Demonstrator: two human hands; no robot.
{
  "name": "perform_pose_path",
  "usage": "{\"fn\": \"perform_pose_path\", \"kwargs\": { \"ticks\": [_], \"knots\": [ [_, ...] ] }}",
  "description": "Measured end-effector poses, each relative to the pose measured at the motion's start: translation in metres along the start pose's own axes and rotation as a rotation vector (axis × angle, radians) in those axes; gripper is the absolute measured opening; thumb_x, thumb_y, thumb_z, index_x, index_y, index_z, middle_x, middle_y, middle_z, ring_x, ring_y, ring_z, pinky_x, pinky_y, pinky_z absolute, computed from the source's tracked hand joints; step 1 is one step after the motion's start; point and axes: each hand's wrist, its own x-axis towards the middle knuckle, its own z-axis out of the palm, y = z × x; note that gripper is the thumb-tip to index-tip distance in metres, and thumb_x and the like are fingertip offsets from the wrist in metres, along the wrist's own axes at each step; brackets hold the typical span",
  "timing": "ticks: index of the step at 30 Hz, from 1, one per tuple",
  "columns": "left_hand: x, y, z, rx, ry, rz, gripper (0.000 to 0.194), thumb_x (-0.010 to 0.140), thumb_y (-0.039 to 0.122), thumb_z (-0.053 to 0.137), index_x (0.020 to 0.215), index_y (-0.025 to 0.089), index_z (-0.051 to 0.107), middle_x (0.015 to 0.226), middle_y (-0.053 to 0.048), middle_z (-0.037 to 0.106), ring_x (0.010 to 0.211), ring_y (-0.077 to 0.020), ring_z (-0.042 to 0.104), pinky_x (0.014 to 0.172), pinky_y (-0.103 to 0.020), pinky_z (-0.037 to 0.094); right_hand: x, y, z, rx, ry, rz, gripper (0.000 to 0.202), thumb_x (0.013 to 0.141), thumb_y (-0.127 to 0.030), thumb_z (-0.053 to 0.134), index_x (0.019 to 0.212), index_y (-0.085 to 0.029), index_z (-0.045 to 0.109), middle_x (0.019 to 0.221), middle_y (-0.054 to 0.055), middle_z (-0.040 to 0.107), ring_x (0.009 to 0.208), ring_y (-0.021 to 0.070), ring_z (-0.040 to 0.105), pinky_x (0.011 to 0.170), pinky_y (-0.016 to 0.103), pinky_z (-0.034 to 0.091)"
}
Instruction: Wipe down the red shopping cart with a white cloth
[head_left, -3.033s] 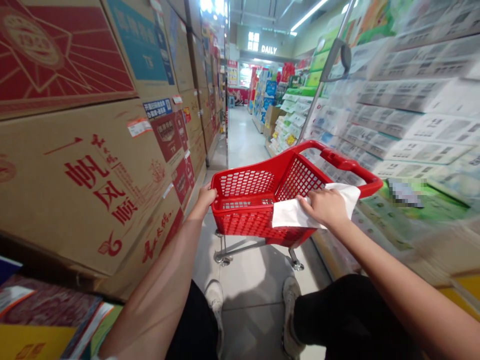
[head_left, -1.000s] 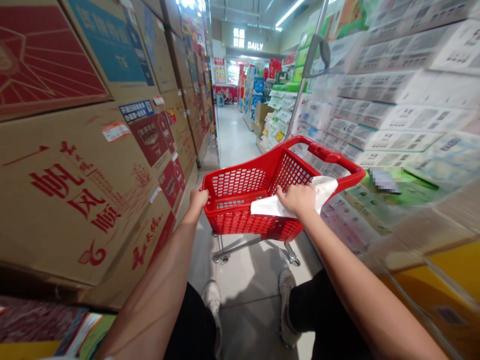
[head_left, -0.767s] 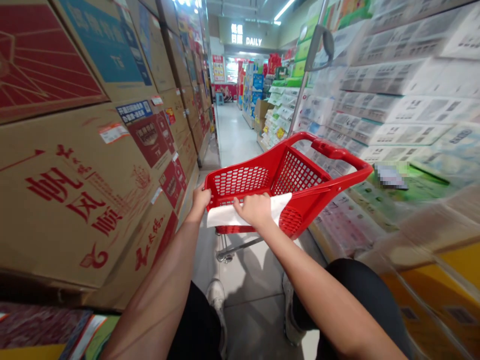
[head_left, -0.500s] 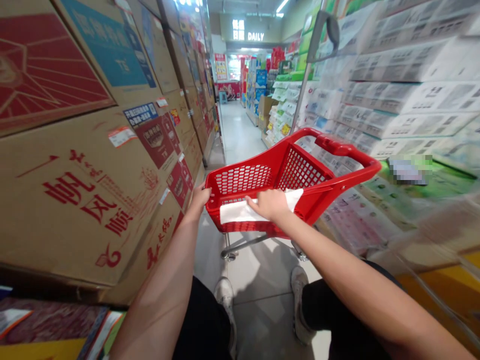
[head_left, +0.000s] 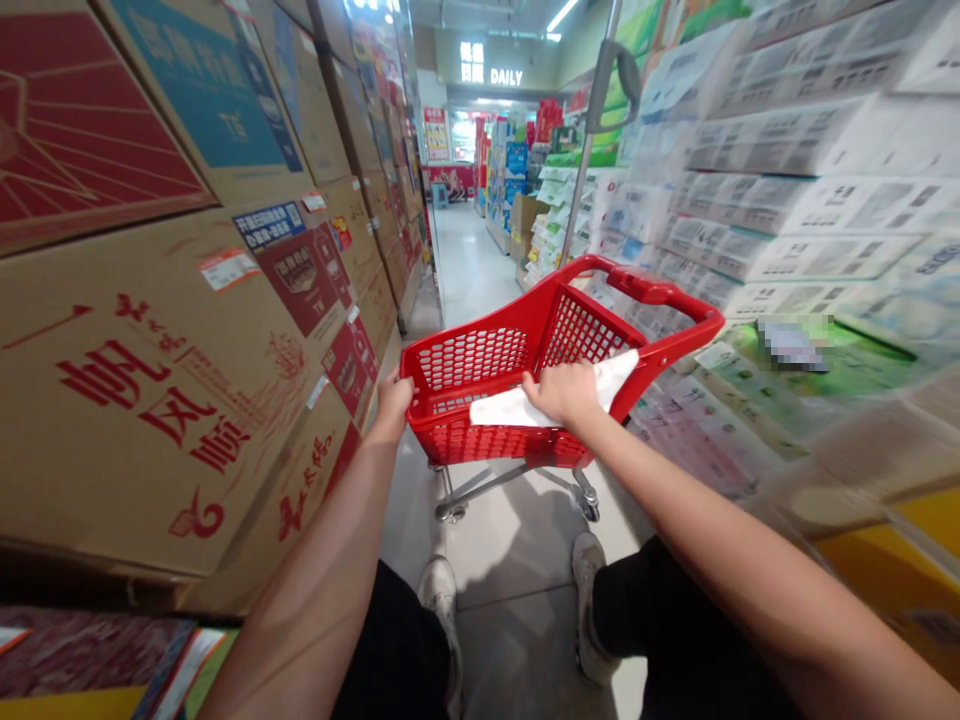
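Note:
A red plastic shopping cart (head_left: 472, 352) with latticed sides stands just in front of my feet, its handle toward the right. My left hand (head_left: 393, 402) is closed around the rim at the cart's left front corner. Along the near rim lies a white cloth (head_left: 502, 406), and my right hand (head_left: 566, 392) presses down on it with its fingers wrapped over the cloth. Part of the cloth reaches right along the rim toward the handle. The basket's visible inside shows red lattice and no goods.
Stacked cardboard cartons (head_left: 150, 380) wall the left side. On the right rise piles of wrapped paper packs (head_left: 810, 190), with a blurred-out item (head_left: 791, 343) on a green pack. A metal pole with a grey handle (head_left: 615, 85) stands beyond the cart. The tiled aisle (head_left: 469, 245) stretches ahead.
My right hand has slid the white cloth to the right along the near rim, toward the handle. My left hand keeps its grip at the corner. The view has shifted slightly.

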Motion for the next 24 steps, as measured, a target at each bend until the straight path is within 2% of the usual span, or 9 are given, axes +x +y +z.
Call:
{"fn": "perform_pose_path", "kwargs": {
  "ticks": [3, 5, 8, 11, 14, 17, 19, 21, 24],
  "knots": [
    [0.003, -0.001, 0.002, -0.006, 0.001, -0.012, 0.057, 0.070, 0.025, 0.063, 0.127, 0.019, 0.065, 0.067, 0.002, 0.063, 0.049, -0.0083, 0.053, 0.047, -0.018, 0.041, -0.007, -0.061, 0.005, 0.139, -0.007, -0.100, 0.068, 0.099, -0.058, 0.030, 0.089, -0.012, 0.079, 0.086, 0.019, 0.076, 0.085, 0.0297, 0.070, 0.085, 0.041, 0.039],
    [0.008, -0.002, -0.001, 0.000, 0.002, -0.018, 0.058, 0.068, 0.022, 0.063, 0.126, 0.018, 0.066, 0.064, 0.002, 0.062, 0.049, -0.0093, 0.054, 0.048, -0.019, 0.042, -0.013, -0.093, 0.006, 0.220, 0.010, -0.189, 0.065, 0.098, -0.059, 0.033, 0.092, -0.014, 0.079, 0.087, 0.016, 0.076, 0.086, 0.0284, 0.069, 0.085, 0.039, 0.040],
    [0.015, -0.001, -0.011, 0.004, -0.019, -0.024, 0.058, 0.066, 0.018, 0.063, 0.124, 0.018, 0.067, 0.063, 0.002, 0.062, 0.049, -0.0105, 0.056, 0.049, -0.020, 0.045, -0.016, -0.108, 0.004, 0.272, 0.010, -0.312, 0.062, 0.098, -0.060, 0.035, 0.097, -0.016, 0.078, 0.092, 0.014, 0.076, 0.090, 0.0272, 0.069, 0.085, 0.036, 0.041],
    [0.019, 0.001, -0.020, -0.006, -0.045, -0.027, 0.060, 0.066, 0.014, 0.064, 0.126, 0.018, 0.066, 0.064, 0.002, 0.063, 0.050, -0.0101, 0.057, 0.050, -0.020, 0.046, -0.013, -0.083, 0.004, 0.225, -0.020, -0.354, 0.067, 0.098, -0.064, 0.032, 0.095, -0.015, 0.077, 0.092, 0.015, 0.076, 0.089, 0.0278, 0.069, 0.083, 0.035, 0.041],
    [0.020, 0.001, -0.025, -0.018, -0.046, -0.028, 0.065, 0.066, 0.010, 0.063, 0.130, 0.018, 0.064, 0.069, 0.001, 0.065, 0.050, -0.0091, 0.057, 0.050, -0.019, 0.046, -0.007, -0.033, 0.003, 0.106, -0.038, -0.240, 0.072, 0.099, -0.065, 0.028, 0.090, -0.013, 0.077, 0.086, 0.018, 0.075, 0.084, 0.0283, 0.070, 0.082, 0.037, 0.039],
    [0.020, -0.001, -0.025, -0.019, -0.032, -0.025, 0.067, 0.066, 0.007, 0.061, 0.131, 0.018, 0.063, 0.073, -0.001, 0.067, 0.051, -0.0093, 0.058, 0.049, -0.019, 0.045, -0.003, 0.021, -0.001, -0.018, 0.017, -0.137, 0.074, 0.100, -0.063, 0.026, 0.089, -0.011, 0.077, 0.084, 0.020, 0.075, 0.083, 0.0294, 0.069, 0.085, 0.040, 0.036],
    [0.020, -0.003, -0.022, -0.017, -0.019, -0.018, 0.065, 0.066, 0.006, 0.060, 0.129, 0.018, 0.065, 0.073, -0.001, 0.067, 0.052, -0.0097, 0.059, 0.049, -0.019, 0.045, -0.002, 0.047, -0.004, -0.070, 0.059, -0.105, 0.076, 0.098, -0.066, 0.026, 0.088, -0.010, 0.077, 0.083, 0.021, 0.074, 0.084, 0.0307, 0.069, 0.086, 0.041, 0.035],
    [0.019, -0.004, -0.018, -0.016, -0.001, -0.007, 0.063, 0.066, 0.007, 0.059, 0.128, 0.018, 0.066, 0.072, -0.001, 0.067, 0.052, -0.0096, 0.058, 0.049, -0.018, 0.044, -0.002, 0.057, -0.006, -0.086, 0.081, -0.095, 0.080, 0.096, -0.071, 0.027, 0.086, -0.010, 0.078, 0.082, 0.021, 0.074, 0.084, 0.0317, 0.069, 0.086, 0.042, 0.034],
    [0.016, -0.004, -0.010, -0.014, 0.032, 0.006, 0.061, 0.066, 0.008, 0.056, 0.125, 0.018, 0.068, 0.068, 0.000, 0.066, 0.049, -0.0092, 0.056, 0.046, -0.017, 0.041, -0.005, 0.037, -0.005, -0.064, 0.058, -0.109, 0.085, 0.092, -0.079, 0.027, 0.081, -0.010, 0.078, 0.078, 0.021, 0.073, 0.080, 0.0318, 0.068, 0.087, 0.044, 0.034]
  ]
}}
